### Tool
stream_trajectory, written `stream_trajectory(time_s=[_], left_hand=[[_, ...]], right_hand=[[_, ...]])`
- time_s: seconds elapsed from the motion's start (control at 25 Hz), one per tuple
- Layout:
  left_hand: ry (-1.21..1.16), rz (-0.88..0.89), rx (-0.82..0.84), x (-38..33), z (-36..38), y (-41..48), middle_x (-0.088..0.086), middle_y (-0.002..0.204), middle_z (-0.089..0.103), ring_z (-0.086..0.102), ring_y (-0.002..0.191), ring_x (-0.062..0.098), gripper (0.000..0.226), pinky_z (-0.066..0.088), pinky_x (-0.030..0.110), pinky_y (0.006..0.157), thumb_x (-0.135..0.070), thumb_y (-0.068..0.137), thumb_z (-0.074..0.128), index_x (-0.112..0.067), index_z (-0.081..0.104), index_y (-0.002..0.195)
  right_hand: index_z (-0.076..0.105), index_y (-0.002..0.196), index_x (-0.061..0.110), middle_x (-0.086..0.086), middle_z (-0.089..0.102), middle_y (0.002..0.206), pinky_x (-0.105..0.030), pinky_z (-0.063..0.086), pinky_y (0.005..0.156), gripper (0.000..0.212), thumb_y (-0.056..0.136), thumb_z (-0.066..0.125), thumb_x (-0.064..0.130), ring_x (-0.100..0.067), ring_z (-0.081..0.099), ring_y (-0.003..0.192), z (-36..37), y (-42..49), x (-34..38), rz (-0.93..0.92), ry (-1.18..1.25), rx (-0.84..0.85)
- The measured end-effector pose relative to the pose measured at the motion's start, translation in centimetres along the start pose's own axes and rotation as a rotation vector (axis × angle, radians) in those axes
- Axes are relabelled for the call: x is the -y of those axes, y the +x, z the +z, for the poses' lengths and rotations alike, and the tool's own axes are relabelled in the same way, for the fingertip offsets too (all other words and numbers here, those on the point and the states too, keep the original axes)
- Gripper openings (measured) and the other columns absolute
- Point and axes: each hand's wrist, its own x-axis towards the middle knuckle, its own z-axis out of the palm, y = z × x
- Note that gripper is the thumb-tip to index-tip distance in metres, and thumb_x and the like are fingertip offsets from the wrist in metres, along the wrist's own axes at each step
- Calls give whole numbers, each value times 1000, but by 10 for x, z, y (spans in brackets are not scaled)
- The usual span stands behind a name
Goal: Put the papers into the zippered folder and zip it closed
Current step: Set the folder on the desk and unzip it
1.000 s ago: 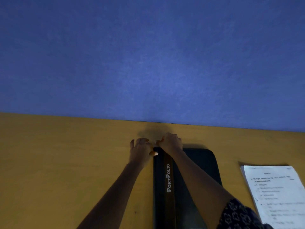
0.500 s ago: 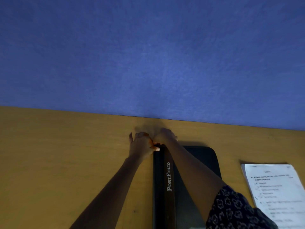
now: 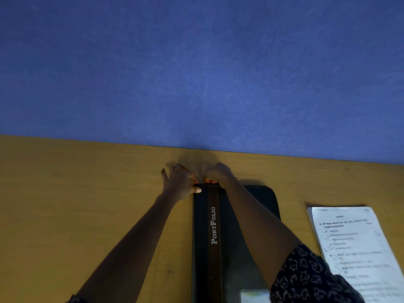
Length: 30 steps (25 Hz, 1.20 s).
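A black zippered folder (image 3: 240, 232) marked "PortFolio" lies flat on the yellow-brown desk (image 3: 76, 204), running from the near edge toward the wall. My left hand (image 3: 180, 183) grips its far left corner, thumb pressed on top. My right hand (image 3: 219, 173) is curled tight at the folder's far edge beside the left hand, pinching something small there that I cannot make out. A stack of printed papers (image 3: 352, 243) rests on the desk to the folder's right, outside it.
A blue fabric wall panel (image 3: 201, 73) rises directly behind the desk's far edge. A pale card or label (image 3: 254, 297) shows on the folder's near end. My patterned sleeve (image 3: 306, 278) covers the lower right.
Both hands have shifted slightly farther along the folder's far edge, and the right hand has moved a little to the right, away from the left. The papers have not moved.
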Motion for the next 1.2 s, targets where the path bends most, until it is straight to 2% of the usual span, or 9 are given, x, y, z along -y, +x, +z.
stream_trajectory(time_s=[0.24, 0.4, 0.6, 0.8, 0.92, 0.96, 1.04, 1.12, 1.2], left_hand=[[-17, -10, -5, 2, 2, 0, 10, 147, 27, 14, 142, 34, 47, 3, 62, 114, -54, 73, 72, -35, 61, 115], [-4, 14, -20, -4, 1, 3, 12, 145, 29, 16, 141, 35, 47, 4, 62, 114, -53, 74, 72, -33, 62, 116], [-52, -20, -23, 5, 1, 0, 11, 141, 34, 20, 138, 35, 39, 4, 63, 114, -51, 75, 73, -33, 65, 109], [-1, -9, -19, 2, -2, -1, 12, 141, 34, 20, 138, 36, 37, 5, 62, 114, -51, 76, 72, -33, 65, 107], [3, -19, -20, 3, -2, -1, 12, 141, 33, 21, 138, 35, 37, 5, 62, 114, -51, 76, 71, -33, 65, 108], [2, -22, -18, 3, -1, 0, 13, 141, 33, 21, 138, 36, 36, 5, 62, 114, -51, 76, 71, -33, 65, 107], [0, -31, -9, 3, -1, 1, 14, 142, 32, 18, 139, 36, 35, 4, 62, 114, -52, 76, 71, -34, 65, 106], [26, -46, 6, 3, -1, 2, 16, 146, 29, 15, 141, 36, 40, 3, 61, 114, -53, 77, 71, -34, 64, 112], [56, -62, 18, 2, 0, 2, 19, 149, 27, 12, 142, 38, 44, 5, 62, 115, -52, 77, 71, -33, 63, 116]], right_hand=[[63, 107, 5, -16, 64, 113, -49, 46, 99, 39, 77, 64, 29, -32, 58, 108, -4, 2, -7, 6, 46, 33], [66, 93, 1, -16, 65, 98, -38, 50, 83, 25, 81, 61, 23, -28, 62, 96, -14, 5, -13, -9, 30, 15], [64, 76, 5, -17, 67, 93, -44, 45, 99, 16, 78, 62, 21, -36, 61, 107, -40, 19, -41, 48, -8, -31], [59, 117, 2, -20, 57, 125, -52, 40, 105, 50, 78, 64, 34, -38, 51, 120, -58, 22, -66, 95, -56, -107], [62, 109, -2, -21, 62, 118, -50, 43, 103, 45, 74, 66, 27, -38, 56, 114, -90, 23, -99, 152, 14, -165], [64, 101, -3, -21, 63, 110, -46, 46, 97, 37, 73, 66, 22, -36, 58, 108, -101, 23, -112, 172, 43, -192], [63, 79, -1, -17, 62, 85, -34, 48, 72, 15, 75, 68, 13, -27, 60, 81, -120, 16, -137, 201, 133, -226], [60, 67, 3, -10, 57, 66, -26, 39, 53, 14, 78, 68, 7, -17, 51, 58, -128, 8, -162, 258, 233, -186], [62, 67, 3, -7, 55, 60, -24, 35, 47, 14, 79, 68, 7, -14, 46, 52, -126, -1, -185, 296, 293, -139]])
